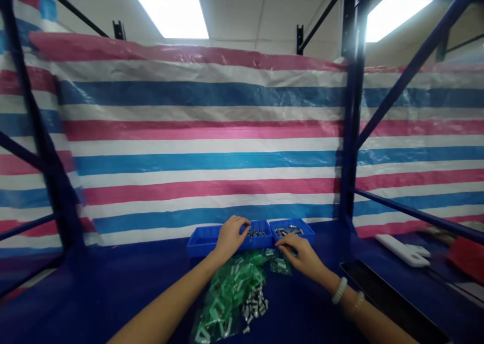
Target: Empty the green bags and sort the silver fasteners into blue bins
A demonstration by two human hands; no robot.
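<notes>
A blue plastic tray (249,239) with several compartments stands at the back of the dark blue work surface (113,283). Small metal parts lie in its middle compartment (256,233) and its right compartment (289,231). My left hand (230,238) reaches over the tray's front wall, fingertips down at the middle compartment's parts. My right hand (298,254) rests just in front of the right compartment, fingertips at its edge. Whether either hand holds a small part is hidden. Below them lies a clear green-tinted plastic bag (230,293) of small green-sleeved pieces, with loose metal parts (255,303) against it.
A black flat tray (389,298) lies at the right, beyond my right forearm. Further right are a white plastic object (403,250) and a red item (467,257). Blue steel rack posts (353,107) and a striped tarp (200,152) stand behind.
</notes>
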